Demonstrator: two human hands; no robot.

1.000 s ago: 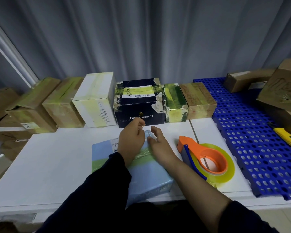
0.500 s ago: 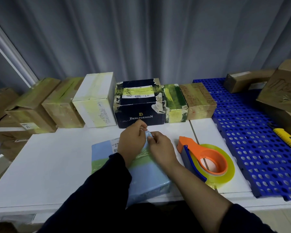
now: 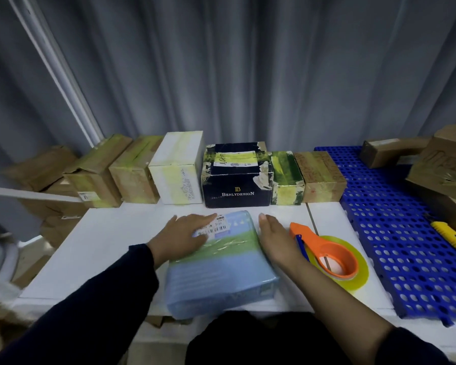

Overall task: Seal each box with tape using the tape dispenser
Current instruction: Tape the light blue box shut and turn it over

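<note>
One white table (image 3: 111, 246) fills the middle, and one blue perforated mat (image 3: 406, 246) lies along its right side. Six taped boxes stand in a row at the table's far edge: two brown boxes (image 3: 116, 175) at the left, one white box (image 3: 177, 167), one dark navy box (image 3: 234, 180), one green box (image 3: 286, 177) and one more brown box (image 3: 321, 177). Two further cardboard boxes (image 3: 445, 164) sit at the far right of the mat.

One light blue box (image 3: 221, 272) lies flat at the near edge of the table, a band of tape across its top. One orange tape dispenser (image 3: 332, 256) lies on the table just to its right, untouched.

The left hand (image 3: 184, 238) rests flat on the blue box's top, fingers straight, partly over one barcode label (image 3: 213, 229). The right hand (image 3: 277, 238) lies with straight fingers along the box's right side, between box and dispenser, gripping nothing.

One yellow knife (image 3: 450, 238) lies on the mat.
</note>
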